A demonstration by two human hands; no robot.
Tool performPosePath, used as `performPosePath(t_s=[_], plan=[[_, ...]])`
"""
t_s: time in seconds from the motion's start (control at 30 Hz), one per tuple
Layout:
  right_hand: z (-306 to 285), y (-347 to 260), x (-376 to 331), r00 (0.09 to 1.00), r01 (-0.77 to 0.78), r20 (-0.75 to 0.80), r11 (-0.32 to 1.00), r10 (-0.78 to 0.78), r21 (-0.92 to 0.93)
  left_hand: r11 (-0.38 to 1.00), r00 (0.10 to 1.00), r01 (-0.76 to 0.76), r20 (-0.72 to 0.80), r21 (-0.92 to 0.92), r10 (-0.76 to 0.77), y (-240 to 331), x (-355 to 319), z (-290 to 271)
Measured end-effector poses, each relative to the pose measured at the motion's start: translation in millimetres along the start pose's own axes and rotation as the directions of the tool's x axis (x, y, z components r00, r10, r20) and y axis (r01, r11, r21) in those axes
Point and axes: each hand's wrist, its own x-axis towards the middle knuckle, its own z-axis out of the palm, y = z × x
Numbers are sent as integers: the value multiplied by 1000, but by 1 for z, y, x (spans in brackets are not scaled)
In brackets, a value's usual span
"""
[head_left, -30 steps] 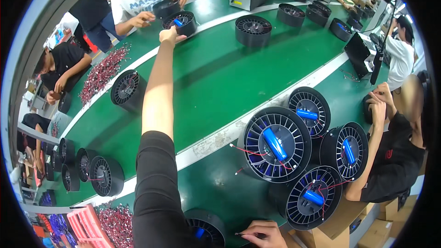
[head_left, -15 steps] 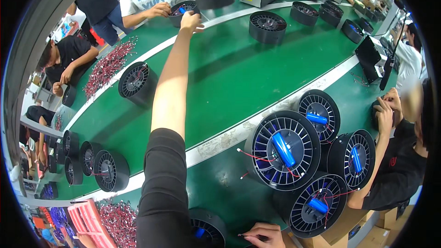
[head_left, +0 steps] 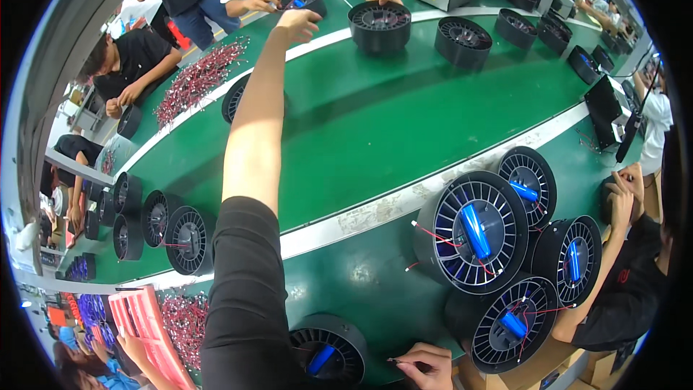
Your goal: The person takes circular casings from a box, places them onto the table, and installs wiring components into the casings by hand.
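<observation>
The left hand (head_left: 297,23) is stretched far across the green conveyor counter (head_left: 375,123), its fingers loosely curled and holding nothing, as far as I can see. It hovers just beside a small black round fan housing with a blue part inside (head_left: 303,1), which a person in a white shirt on the far side holds with their own hand (head_left: 261,1). The right hand (head_left: 424,365) rests at the near edge, its fingers pinched on a thin red wire end (head_left: 395,361), just beside a black round fan housing with a blue cylinder (head_left: 328,352).

In my judgement the work is somewhere in the middle. To the right of this near housing stand four bigger black fan housings with blue cylinders and red wires (head_left: 473,235); they look fitted already. On the far part of the belt several black housings (head_left: 379,25) show no blue cylinder, so they seem not yet done. More housings stand in a row at the left edge (head_left: 155,220), near heaps of red wire pieces (head_left: 198,79).
</observation>
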Motion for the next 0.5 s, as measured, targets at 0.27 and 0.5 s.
performPosePath(t_s=[0.27, 0.5], plan=[[7, -1, -5, 999, 0, -53, 999, -2, -38, 917, 990, 135, -86, 375, -110, 21, -13, -3], [3, 24, -15, 998, -8, -63, 998, 5, -56, 936, 971, 219, 155, -275, -182, -4, 5, -10]])
